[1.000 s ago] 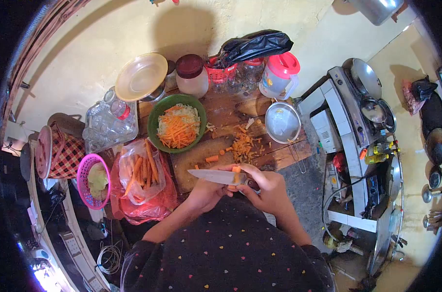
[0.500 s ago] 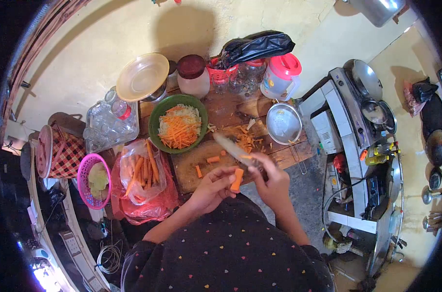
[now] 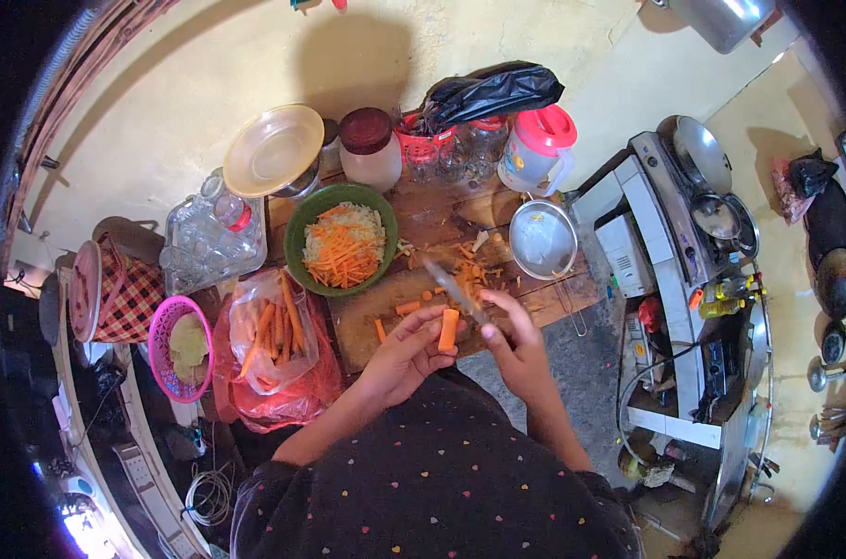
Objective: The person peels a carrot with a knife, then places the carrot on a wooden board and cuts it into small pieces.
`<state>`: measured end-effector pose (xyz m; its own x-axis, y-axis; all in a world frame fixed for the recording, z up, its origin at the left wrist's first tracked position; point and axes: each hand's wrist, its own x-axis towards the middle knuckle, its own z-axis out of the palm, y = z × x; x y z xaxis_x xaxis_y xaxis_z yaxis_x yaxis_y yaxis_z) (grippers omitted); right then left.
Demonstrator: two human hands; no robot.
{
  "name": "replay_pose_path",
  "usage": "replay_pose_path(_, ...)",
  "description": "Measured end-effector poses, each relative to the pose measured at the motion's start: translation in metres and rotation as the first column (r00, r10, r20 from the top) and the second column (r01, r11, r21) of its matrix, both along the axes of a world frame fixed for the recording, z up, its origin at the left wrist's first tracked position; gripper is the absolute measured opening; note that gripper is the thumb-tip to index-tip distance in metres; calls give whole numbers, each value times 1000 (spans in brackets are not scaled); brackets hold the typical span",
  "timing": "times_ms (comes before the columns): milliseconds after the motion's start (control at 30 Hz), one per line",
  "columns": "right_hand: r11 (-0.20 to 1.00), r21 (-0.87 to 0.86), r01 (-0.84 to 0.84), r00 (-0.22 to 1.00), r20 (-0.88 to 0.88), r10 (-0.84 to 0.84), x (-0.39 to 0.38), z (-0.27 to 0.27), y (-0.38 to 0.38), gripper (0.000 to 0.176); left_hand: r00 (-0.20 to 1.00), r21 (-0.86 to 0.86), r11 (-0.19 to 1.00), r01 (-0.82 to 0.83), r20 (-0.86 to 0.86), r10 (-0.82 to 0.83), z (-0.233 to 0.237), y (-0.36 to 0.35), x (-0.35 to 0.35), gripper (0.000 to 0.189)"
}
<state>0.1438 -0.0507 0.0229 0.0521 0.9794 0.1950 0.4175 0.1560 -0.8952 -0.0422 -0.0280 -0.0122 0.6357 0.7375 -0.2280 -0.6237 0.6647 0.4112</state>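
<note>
My left hand [image 3: 406,359] has its fingers closed on a short orange carrot piece [image 3: 448,331], held above the front edge of the wooden cutting board [image 3: 353,320]. Just to the right, my right hand [image 3: 518,349] grips a knife [image 3: 456,291], its blade slanting up and left over the board and close to the carrot piece. Small carrot pieces [image 3: 407,307] lie on the board, with orange peelings [image 3: 479,275] behind the blade. A green bowl [image 3: 295,247] behind the board holds shredded carrot and paler shreds.
Whole carrots [image 3: 276,328] fill a plastic bag at the left, beside a pink basket [image 3: 153,349]. A metal strainer [image 3: 544,239] and a pink-lidded pitcher [image 3: 538,154] stand back right. Glasses sit on a tray [image 3: 171,275]. Farther right is a stove [image 3: 670,200].
The knife blade has shifted slightly right and now points more steeply away from me. The carrot piece has moved slightly up and left and stands more upright.
</note>
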Motion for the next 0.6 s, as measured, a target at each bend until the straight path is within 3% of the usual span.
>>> replay_pose_path(67,992,30,-123,992,32,122,-1,17,-3,46,999,7,1000,-6,35,6,1,0,0,33)
replay_pose_path(133,963,-94,-252,965,42,257,1,28,-7,49,999,18,1000,-13,32,13,5,1,1,33)
replay_pose_path(267,913,-95,-397,904,130,407,3,33,-6,52,998,54,998,-24,-63,28,1,1,0,33)
replay_pose_path(533,914,-21,-405,882,254,397,6,29,-7,49,989,1,1000,9,-147,-9,9,3,0,35)
replay_pose_path(600,916,-12,-402,873,295,387,7,27,-7,46,988,64,998,-4,-154,14,10,1,1,34)
